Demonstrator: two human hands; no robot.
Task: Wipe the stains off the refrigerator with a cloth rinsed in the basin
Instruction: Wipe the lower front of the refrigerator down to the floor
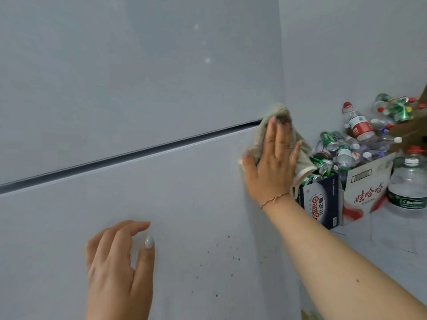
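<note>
Head-camera view has us facing the pale grey, smooth-fronted refrigerator (pixel 138 88), whose dark door seam runs as a long slanted line from the left edge up toward centre right of the frame. Our right hand (pixel 272 158) lies flat with straight fingers, pressing the crumpled grey-beige cloth (pixel 263 135) against the refrigerator's right edge, just where that seam ends. Our left hand (pixel 120 262) hangs at lower left, fingers loosely curled and holding nothing; we cannot tell whether its fingertips touch the door. The small brown stains (pixel 231 252) we are after speckle the lower door panel at lower centre, below and slightly left of the cloth, between our two arms. They scatter roughly top to bottom, so we judge the coming stroke must draw the cloth downward along the door; the right hand is the nearer and already carries the cloth. Beyond the refrigerator, at centre right, printed cardboard boxes of crushed cans and plastic bottles (pixel 360 144) crowd the floor.
</note>
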